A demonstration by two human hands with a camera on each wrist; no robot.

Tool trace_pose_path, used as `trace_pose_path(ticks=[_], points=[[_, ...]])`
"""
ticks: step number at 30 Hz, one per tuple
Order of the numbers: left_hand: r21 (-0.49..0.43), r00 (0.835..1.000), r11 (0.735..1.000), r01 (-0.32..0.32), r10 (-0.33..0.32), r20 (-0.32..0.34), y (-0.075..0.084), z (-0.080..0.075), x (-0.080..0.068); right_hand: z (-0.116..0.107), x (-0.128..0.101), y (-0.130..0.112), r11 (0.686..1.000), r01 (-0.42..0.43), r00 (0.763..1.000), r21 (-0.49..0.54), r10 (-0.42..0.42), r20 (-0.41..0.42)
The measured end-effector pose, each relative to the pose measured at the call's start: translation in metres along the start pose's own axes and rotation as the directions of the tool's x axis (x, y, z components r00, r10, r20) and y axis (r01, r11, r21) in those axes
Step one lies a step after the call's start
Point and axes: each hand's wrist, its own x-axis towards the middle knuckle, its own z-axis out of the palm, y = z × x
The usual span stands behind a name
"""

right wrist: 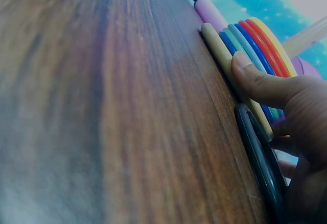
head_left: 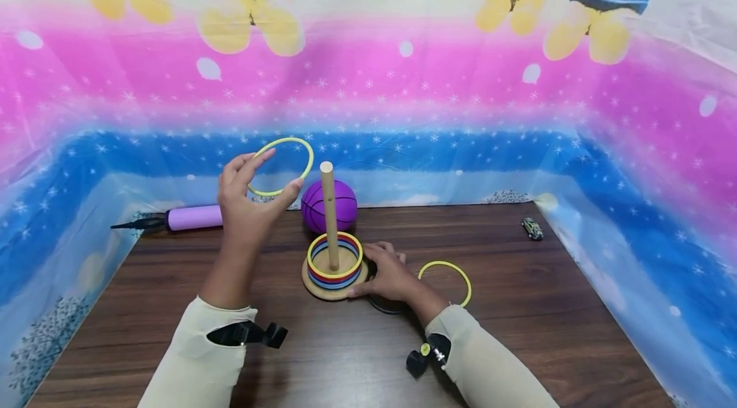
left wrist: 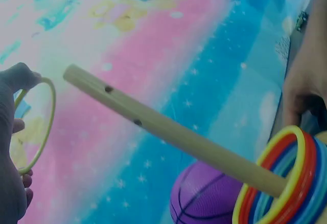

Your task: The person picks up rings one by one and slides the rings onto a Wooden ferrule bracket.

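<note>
My left hand is raised left of the wooden peg. It pinches a thin yellow ring at the edge between thumb and fingers. The same yellow ring stands apart from the peg's top in the left wrist view. Around the peg's foot lies a stack of rings, yellow on top, red and blue below, on a round wooden base. My right hand grips the base's right side, its thumb against the edge near the rings and its other fingers partly hidden behind.
Beside the base, partly under my right hand, are black rings. Another yellow ring lies right of that wrist. Behind the peg sits a purple ball; a purple hand pump lies back left, a toy car back right.
</note>
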Motion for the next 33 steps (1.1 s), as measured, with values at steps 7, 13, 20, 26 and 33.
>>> trace_pose_path(ticks=[7,13,20,26,33], points=[[0.013,0.997,0.999,-0.032,0.031,0.069,0.015,0.011,0.001,-0.001,-0.001,0.0,1.0,-0.016,1.0,-0.006,0.016,-0.005],[0.061,0.99,0.998,-0.036,0.027,0.137,0.012,0.02,-0.007,0.0,-0.001,0.001,1.0,-0.016,1.0,-0.011,0.016,-0.007],[0.074,0.981,0.997,0.016,-0.031,0.194,-0.001,0.023,-0.022,0.0,0.0,-0.003,1.0,-0.005,1.0,-0.012,0.005,0.007],[0.113,0.957,0.99,0.084,-0.112,0.267,-0.018,0.027,-0.041,0.0,-0.001,-0.004,1.0,-0.019,1.0,-0.018,0.019,0.001],[0.147,0.929,0.977,0.154,-0.194,0.315,-0.039,0.033,-0.066,0.0,0.0,-0.003,1.0,-0.003,1.0,-0.019,0.003,-0.002]])
